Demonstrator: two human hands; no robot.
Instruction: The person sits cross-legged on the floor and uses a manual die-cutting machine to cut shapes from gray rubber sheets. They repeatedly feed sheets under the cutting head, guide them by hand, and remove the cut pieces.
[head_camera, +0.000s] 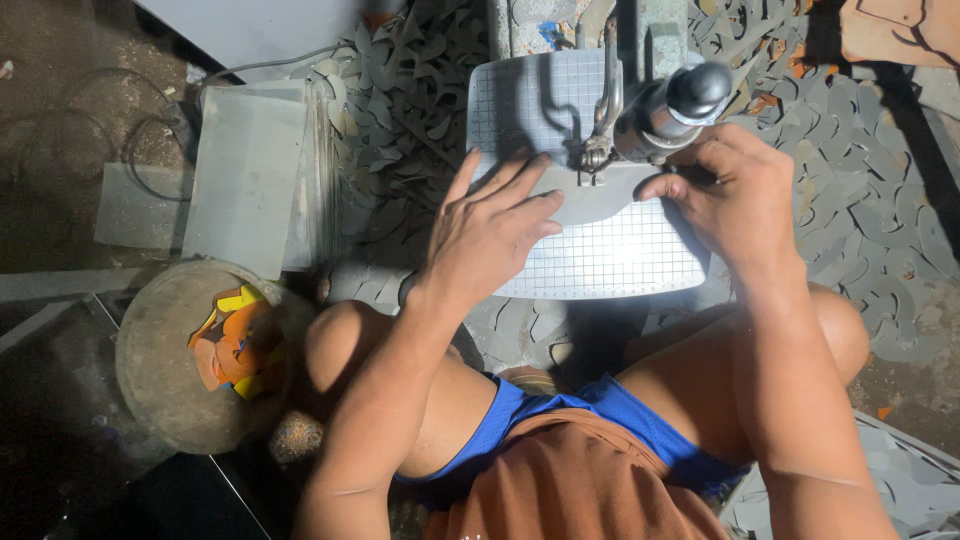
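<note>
The left hand (487, 232) lies flat with fingers spread, apparently to pin the thin grey curved sheet piece (590, 200) to the gridded white worktop (620, 262) under the machine's cutting head (598, 150), while the right hand (735, 195), fingers curled together, steadies the piece's far edge.

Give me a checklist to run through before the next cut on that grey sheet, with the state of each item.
1. Left hand flat on the grey sheet: ok.
2. Right hand at the sheet's right edge, beside the cutter head: ok.
3. Fingers apart from the blade: not ok, they lie close.
4. Sheet flat on the gridded table: ok.
5. Light on the table: ok.
6. Blade running or stopped: cannot tell.
</note>
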